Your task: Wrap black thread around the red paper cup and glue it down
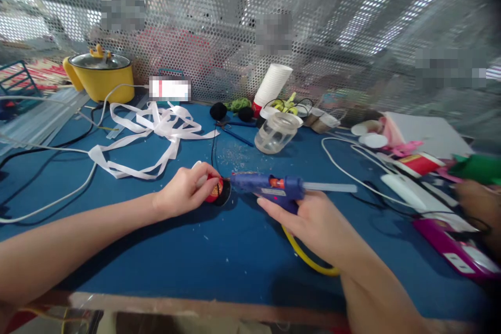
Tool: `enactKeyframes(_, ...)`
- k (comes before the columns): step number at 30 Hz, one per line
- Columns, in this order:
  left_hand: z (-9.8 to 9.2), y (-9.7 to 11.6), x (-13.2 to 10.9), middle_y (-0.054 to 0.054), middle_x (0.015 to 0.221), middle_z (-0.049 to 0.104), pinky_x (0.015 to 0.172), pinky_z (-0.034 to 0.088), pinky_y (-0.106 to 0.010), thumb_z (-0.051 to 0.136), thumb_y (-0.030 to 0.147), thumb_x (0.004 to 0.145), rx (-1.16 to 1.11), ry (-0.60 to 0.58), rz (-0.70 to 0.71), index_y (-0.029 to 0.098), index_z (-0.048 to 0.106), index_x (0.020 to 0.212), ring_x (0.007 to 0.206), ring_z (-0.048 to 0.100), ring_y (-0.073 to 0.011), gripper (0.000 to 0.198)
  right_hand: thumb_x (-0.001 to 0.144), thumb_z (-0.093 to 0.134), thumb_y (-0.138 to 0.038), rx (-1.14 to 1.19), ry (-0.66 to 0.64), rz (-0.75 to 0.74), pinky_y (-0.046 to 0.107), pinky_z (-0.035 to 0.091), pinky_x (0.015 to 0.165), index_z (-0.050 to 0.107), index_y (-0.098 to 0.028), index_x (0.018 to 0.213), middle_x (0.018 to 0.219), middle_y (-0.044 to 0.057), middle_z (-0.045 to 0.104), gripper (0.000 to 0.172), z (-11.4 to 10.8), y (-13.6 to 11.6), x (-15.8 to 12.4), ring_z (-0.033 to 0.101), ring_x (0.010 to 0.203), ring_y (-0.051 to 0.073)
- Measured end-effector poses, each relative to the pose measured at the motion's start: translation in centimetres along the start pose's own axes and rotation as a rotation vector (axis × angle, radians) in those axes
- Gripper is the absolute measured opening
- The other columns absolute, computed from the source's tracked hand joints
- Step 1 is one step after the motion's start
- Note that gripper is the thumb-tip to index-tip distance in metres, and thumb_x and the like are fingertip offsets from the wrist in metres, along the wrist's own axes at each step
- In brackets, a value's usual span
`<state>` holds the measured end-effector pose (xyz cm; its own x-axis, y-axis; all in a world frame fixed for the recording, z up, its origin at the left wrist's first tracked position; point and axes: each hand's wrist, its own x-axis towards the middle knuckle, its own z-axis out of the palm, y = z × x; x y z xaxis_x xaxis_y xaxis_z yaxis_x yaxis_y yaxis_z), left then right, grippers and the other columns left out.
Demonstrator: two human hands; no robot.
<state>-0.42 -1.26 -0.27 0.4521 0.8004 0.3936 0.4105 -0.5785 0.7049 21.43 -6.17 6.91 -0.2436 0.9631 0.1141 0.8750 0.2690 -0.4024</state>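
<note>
While pinned down near the middle of the blue bench [235,261], a bit toward the front edge, gripped tight in the left hand [183,193]: a small red and black round thing [216,190]. Fingers curled shut around it. Met on its right side by the tip of a blue glue gun [270,187]. Gun held firmly in the right hand [309,219], with a clear glue stick [331,187] poking out the back. Under that hand, a yellow cord [305,258] looping toward the front edge. Behind the left hand, a tangle of white ribbon [156,125]. Further back, a clear jar [276,133] lying on its side and a tall stack of white cups [272,86]. At the far left corner, a yellow pot [99,75]. By the right edge, another person's hand [479,203] near a green thing [477,167] and a pink box [450,245].
</note>
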Motion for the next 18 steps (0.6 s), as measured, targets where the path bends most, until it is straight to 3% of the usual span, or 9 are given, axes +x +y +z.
enactKeyframes(9, 0.06, -0.19, -0.19, 0.004, 0.058, 0.053, 0.053, 0.040, -0.019, 0.043, 0.023, 0.087, 0.009, 0.003, 0.051, 0.015, 0.054, 0.091, 0.051, 0.050, -0.0083, 0.014, 0.081, 0.051, -0.044, 0.011, -0.016, 0.058, 0.027, 0.045, 0.056, 0.063, -0.019, 0.078, 0.068, 0.001, 0.068, 0.028, 0.30, -0.03, 0.68, 0.060, 0.059, 0.018)
enactKeyframes(13, 0.08, -0.12, -0.08, 0.003, 0.059, 0.055, 0.052, 0.040, -0.019, 0.043, 0.023, 0.087, 0.008, 0.006, 0.048, 0.015, 0.054, 0.091, 0.052, 0.051, -0.0084, 0.014, 0.081, 0.052, -0.042, 0.000, -0.015, 0.065, 0.027, 0.045, 0.057, 0.062, -0.019, 0.071, 0.065, 0.001, 0.067, 0.027, 0.38, -0.04, 0.70, 0.060, 0.059, 0.019)
enactKeyframes(18, 0.04, -0.07, 0.06, 0.003, 0.061, 0.056, 0.051, 0.039, -0.018, 0.043, 0.023, 0.086, -0.003, 0.017, 0.017, 0.015, 0.054, 0.090, 0.053, 0.052, -0.0085, 0.014, 0.081, 0.052, -0.043, 0.018, -0.003, 0.046, 0.027, 0.044, 0.053, 0.064, -0.021, 0.077, 0.065, 0.001, 0.067, 0.026, 0.32, 0.07, 0.31, 0.060, 0.058, 0.019)
